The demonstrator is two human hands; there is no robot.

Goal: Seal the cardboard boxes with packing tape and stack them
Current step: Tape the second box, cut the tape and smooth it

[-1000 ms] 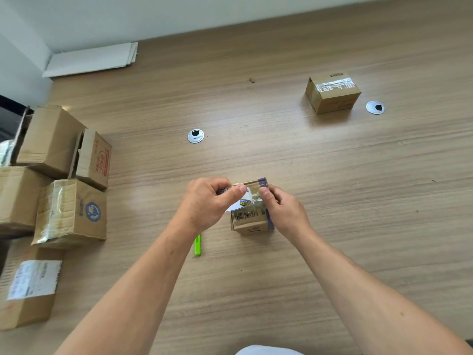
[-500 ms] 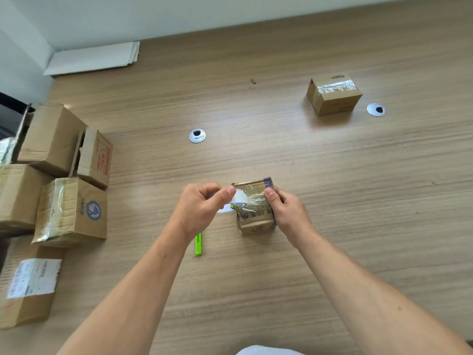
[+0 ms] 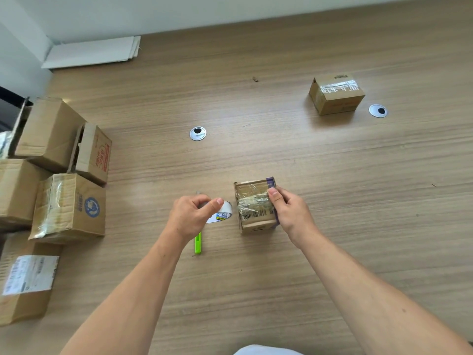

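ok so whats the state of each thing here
small box, tape across top, gripped by right hand
tape roll, held in left hand, beside the small box
green cutter, lying on table
far box, taped shut, standing alone
red-print box, flap ajar

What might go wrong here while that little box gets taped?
The tape on the small box looks wrinkled; pulling the tape roll with the left hand may crease it further. Only the right hand steadies the box, so it might slide. The green cutter under the left wrist could get bumped.
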